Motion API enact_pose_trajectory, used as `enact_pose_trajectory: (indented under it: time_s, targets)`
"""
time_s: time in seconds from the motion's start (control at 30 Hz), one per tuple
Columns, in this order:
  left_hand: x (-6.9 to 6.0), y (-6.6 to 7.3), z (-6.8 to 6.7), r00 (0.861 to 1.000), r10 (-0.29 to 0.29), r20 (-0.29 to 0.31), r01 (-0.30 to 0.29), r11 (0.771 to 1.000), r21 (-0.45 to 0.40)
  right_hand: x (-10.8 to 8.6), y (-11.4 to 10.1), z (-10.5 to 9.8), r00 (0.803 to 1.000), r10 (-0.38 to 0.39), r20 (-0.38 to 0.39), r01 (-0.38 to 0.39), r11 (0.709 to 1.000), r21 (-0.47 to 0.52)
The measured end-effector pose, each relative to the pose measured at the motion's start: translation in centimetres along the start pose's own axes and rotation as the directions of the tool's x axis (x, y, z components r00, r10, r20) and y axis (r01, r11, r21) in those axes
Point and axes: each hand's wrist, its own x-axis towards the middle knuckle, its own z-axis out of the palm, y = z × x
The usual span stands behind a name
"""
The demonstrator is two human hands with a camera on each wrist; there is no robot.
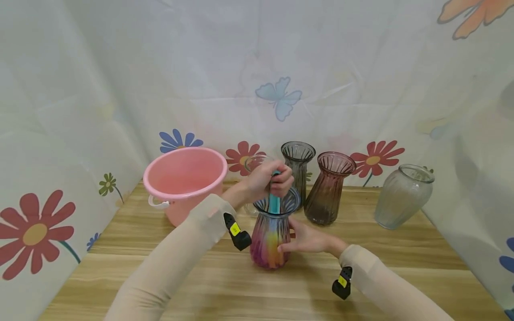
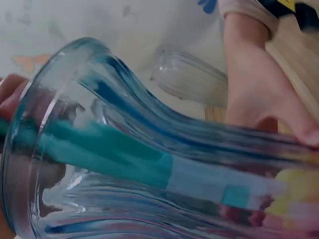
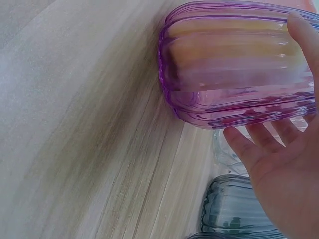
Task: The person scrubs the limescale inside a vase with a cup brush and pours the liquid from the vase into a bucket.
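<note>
A ribbed glass vase [image 1: 260,243], blue at its flared rim and purple toward the base, stands at the middle of the wooden table. My left hand [image 1: 270,182] is above its mouth, gripping the teal handle of a bottle brush [image 2: 109,149]. The brush reaches down inside the vase, and its yellow head shows blurred through the purple glass in the right wrist view. My right hand [image 1: 307,237] holds the vase low on its right side, thumb in front and fingers [image 3: 241,144] around behind. The far fingers are partly hidden by the glass.
A pink bucket [image 1: 185,196] with a white handle stands at the left. Behind and right of the vase are a grey glass vase [image 1: 299,171], a reddish-brown one [image 1: 325,200] and a clear one [image 1: 403,196]. Another clear vessel [image 1: 257,159] is mostly hidden behind my left hand.
</note>
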Motion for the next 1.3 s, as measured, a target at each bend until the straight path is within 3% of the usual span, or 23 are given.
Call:
enact_pose_trajectory:
  time_s: [0.1,0.2,0.57,0.8,1.1,1.3]
  targets:
    - [0.1,0.0,0.2,0.999,-0.051,0.019,0.049,0.994,0.095,0.1,0.0,0.0,1.0,-0.003,-0.005,0.003,1.0,-0.013]
    - [-0.1,0.1,0.3,0.998,-0.062,0.02,0.059,0.989,0.139,0.1,0.0,0.1,1.0,-0.007,-0.008,0.007,0.999,-0.032]
    - [-0.5,-0.1,0.1,0.998,-0.027,0.052,0.024,0.997,0.069,0.1,-1.2,-1.0,0.998,0.048,0.039,-0.044,0.995,-0.094]
    - [-0.8,0.4,0.4,0.997,0.058,0.058,-0.058,0.998,0.012,0.4,-1.0,-0.9,0.999,0.053,0.011,-0.052,0.993,-0.106]
    - [-0.4,4.3,2.0,0.997,0.079,-0.007,-0.079,0.996,0.042,0.3,-1.2,-0.6,0.998,0.058,-0.005,-0.058,0.993,-0.107]
    - [-0.2,7.5,2.2,0.984,0.173,-0.032,-0.172,0.985,0.026,0.2,-1.3,-0.5,0.995,0.098,-0.034,-0.102,0.986,-0.134]
